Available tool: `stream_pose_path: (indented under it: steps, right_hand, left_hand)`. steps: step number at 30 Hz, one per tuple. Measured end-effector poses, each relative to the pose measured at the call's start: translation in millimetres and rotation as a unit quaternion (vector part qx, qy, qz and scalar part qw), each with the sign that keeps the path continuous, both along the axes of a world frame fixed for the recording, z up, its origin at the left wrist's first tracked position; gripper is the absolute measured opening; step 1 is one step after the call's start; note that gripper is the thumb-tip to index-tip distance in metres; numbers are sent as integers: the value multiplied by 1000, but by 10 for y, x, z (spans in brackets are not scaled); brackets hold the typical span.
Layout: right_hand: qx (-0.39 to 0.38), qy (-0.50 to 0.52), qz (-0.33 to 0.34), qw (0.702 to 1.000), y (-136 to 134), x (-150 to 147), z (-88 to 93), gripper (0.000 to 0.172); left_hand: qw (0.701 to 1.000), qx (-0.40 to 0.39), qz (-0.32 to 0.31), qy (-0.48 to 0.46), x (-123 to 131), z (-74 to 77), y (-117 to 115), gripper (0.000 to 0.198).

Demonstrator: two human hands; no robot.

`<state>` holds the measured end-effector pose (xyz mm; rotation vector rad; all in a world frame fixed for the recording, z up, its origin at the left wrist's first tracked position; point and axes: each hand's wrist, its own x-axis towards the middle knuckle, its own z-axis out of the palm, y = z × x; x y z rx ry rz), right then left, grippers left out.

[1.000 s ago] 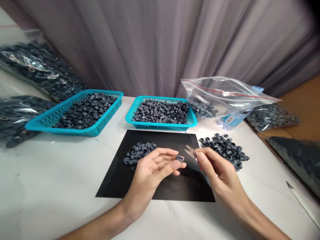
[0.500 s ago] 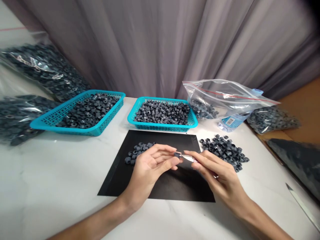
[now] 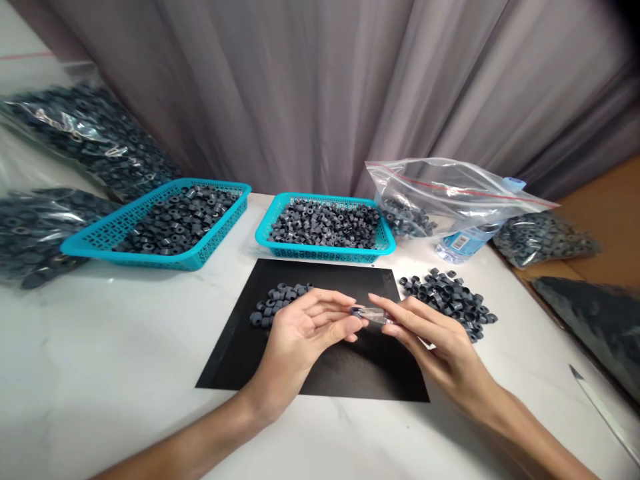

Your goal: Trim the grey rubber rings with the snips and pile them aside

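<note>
My left hand [image 3: 307, 333] pinches a small dark grey ring-shaped part [image 3: 356, 311] between thumb and fingertips, above the black mat [image 3: 345, 380]. From the right, my right hand [image 3: 437, 340] grips a small pointed metal tool [image 3: 373, 315]; its tip meets the part, and most of its handle is hidden in my fingers. Whether the tool is a blade or a pair of snips, I cannot tell. Behind my left hand lies a heap of similar grey parts [image 3: 275, 303] on the mat. A second pile of parts [image 3: 453, 297] sits on the table beyond my right hand.
Two turquoise baskets [image 3: 200, 257] [image 3: 325, 252] hold many parts. Filled plastic bags [image 3: 95, 133] stand at left. An open zip bag [image 3: 450, 193] leans by a water bottle [image 3: 463, 243]. A pointed blade-like tool [image 3: 600, 407] lies at right.
The metal tool has turned slightly in my right hand, and its look has changed from a bright flat face to a narrower, duller one. My left hand has barely moved.
</note>
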<state>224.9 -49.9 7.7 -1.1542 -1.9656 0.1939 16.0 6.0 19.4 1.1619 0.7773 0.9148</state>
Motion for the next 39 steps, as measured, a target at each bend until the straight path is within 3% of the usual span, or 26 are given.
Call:
stream_pose_path:
  steps: [8, 16, 22, 39]
  right_hand:
    - [-13, 0, 20, 1000, 15, 39, -21, 42]
    - [-74, -13, 36, 996, 17, 109, 19, 39]
    - [-75, -31, 34, 996, 19, 133, 57, 40]
    - [-59, -56, 37, 996, 21, 161, 57, 39]
  left_hand:
    - [1000, 2, -4, 7, 2, -22, -10, 27]
    - [1000, 22, -5, 10, 14, -2, -38, 22]
    - [998, 58, 6, 15, 21, -31, -48, 11]
    - [996, 84, 11, 34, 23, -40, -43, 13]
